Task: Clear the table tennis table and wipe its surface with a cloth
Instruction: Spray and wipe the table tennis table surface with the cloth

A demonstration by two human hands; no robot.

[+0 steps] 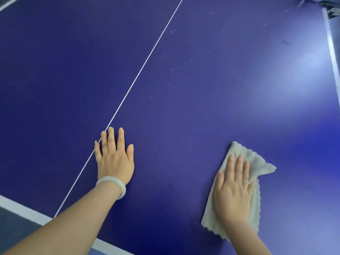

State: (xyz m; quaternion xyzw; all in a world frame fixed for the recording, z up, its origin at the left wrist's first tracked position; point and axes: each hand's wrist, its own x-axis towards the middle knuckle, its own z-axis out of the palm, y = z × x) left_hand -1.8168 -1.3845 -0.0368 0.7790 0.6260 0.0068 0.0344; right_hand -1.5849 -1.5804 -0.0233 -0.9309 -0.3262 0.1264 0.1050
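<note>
The right hand (234, 190) lies flat, fingers straight, pressing a grey cloth (255, 162) onto the blue table (202, 107) near its front edge. The left hand (115, 159) rests flat beside the thin white centre line (145, 65), fingers spread, a pale bracelet (112, 183) on its wrist. The hands are well apart. Bare surface with pale specks (230, 63) stretches ahead to the white right border (331, 45).

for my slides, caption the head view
Right hand presses a grey cloth on the blue table while the left hand rests at the white line.
</note>
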